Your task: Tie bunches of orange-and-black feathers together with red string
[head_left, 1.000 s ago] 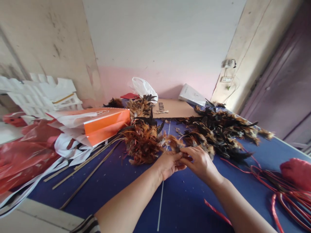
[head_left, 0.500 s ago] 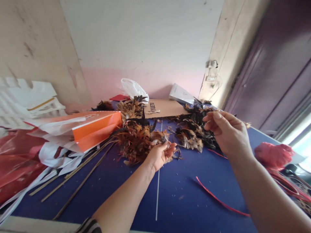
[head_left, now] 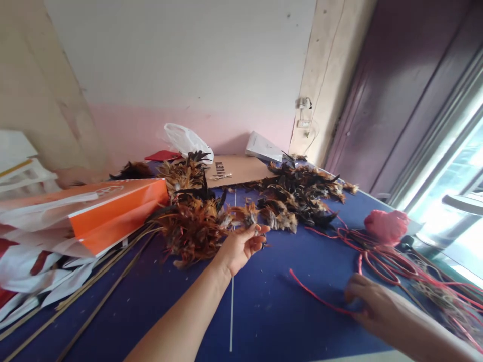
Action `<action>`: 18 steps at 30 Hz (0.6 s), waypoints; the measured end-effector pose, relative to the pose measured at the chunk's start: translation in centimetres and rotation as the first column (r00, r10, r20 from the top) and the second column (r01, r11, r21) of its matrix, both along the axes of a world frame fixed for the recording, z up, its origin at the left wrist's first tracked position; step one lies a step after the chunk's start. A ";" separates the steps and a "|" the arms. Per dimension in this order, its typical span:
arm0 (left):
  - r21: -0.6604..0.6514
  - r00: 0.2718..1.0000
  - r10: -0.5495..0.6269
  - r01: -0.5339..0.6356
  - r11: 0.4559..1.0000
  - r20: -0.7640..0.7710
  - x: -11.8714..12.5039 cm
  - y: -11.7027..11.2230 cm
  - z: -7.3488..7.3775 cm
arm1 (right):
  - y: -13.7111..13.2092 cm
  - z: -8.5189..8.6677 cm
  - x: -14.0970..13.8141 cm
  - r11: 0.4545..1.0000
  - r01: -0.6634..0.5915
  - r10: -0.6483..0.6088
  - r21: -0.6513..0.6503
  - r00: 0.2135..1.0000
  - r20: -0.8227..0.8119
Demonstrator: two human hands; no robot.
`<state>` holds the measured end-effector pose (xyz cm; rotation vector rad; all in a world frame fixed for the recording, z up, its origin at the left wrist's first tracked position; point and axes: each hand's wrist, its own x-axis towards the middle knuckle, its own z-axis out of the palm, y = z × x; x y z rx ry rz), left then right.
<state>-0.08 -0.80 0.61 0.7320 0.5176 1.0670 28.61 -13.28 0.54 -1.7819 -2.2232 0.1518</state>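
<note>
My left hand (head_left: 241,246) reaches over the middle of the table, thumb and forefinger pinched on a small tuft of brown feathers (head_left: 249,215). Just left of it lies a big heap of reddish-brown feathers (head_left: 190,226). Low on the right, my right hand (head_left: 364,299) is smeared by motion, with its fingers curled down over a short red cord (head_left: 315,296). Whether those fingers grip the cord cannot be made out. A pale-tipped feather clump (head_left: 281,218) lies beyond my left hand.
The blue table (head_left: 275,322) also bears dark feathers (head_left: 302,188), a cardboard sheet (head_left: 241,168) and thin sticks (head_left: 109,286). An orange-and-white bag (head_left: 121,216) lies on the left. At the right are coiled red cords (head_left: 388,266) and a pink bundle (head_left: 387,226).
My right hand has dropped from above the dark feathers to the red cord near the table's front. My left hand keeps its pinch on the feathers. The view has turned right.
</note>
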 end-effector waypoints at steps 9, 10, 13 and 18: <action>0.218 0.937 -0.251 0.305 0.927 -0.242 1.2 -2.3 0.7 | 5.5 1.2 -6.1 0.967 -0.231 0.225 0.104 0.972 0.069; 0.225 0.928 -0.251 0.317 0.922 -0.277 1.3 -2.3 0.5 | 6.2 1.2 -6.7 0.957 -0.267 0.262 0.114 0.963 0.059; 0.204 0.907 -0.233 0.317 0.926 -0.352 1.6 -2.1 -0.4 | 8.0 1.2 -7.7 0.944 -0.291 0.297 0.156 0.955 -0.020; 0.066 0.952 -0.220 0.239 0.969 -0.212 1.4 -1.3 -1.2 | 8.4 1.6 -2.9 0.978 -0.114 0.135 0.175 0.985 -0.108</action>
